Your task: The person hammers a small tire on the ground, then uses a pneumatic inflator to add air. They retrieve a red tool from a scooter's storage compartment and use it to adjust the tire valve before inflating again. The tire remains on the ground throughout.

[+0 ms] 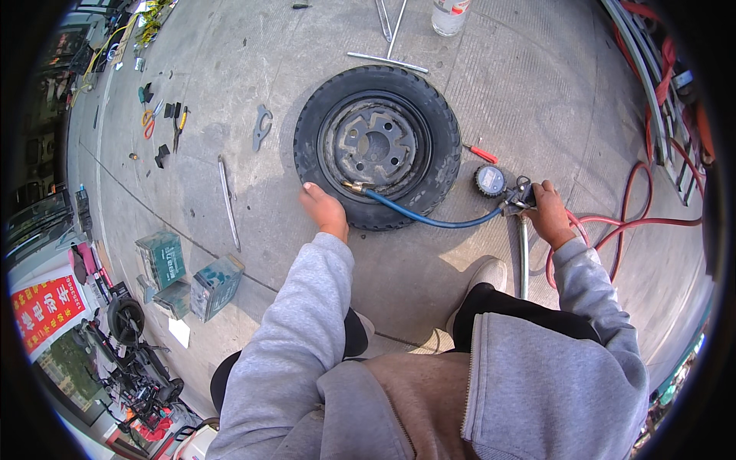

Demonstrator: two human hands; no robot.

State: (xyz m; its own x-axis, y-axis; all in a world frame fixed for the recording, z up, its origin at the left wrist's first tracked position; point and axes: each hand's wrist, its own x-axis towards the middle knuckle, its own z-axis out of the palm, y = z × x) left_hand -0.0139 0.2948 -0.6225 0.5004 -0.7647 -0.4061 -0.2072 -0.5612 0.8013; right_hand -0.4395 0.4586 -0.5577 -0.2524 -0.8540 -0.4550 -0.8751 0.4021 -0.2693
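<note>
On my left I see some green boxes [161, 262], with a white sheet of paper [179, 332] near them. Far on the left are orange scissors [149, 124] and yellow pliers [181, 127]. A long shiny bar [228, 202] lies nearer to me. Far in front is a clear bottle [448, 21] near a metal T-shaped tool [396, 31]. A red sign [47, 310] is at the left edge.

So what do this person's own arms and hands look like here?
Both arms wear long, light grey sleeves, wrinkled and plain, reaching to the wrists and matching the zip-front jacket. The left hand and right hand wear no gloves.
</note>
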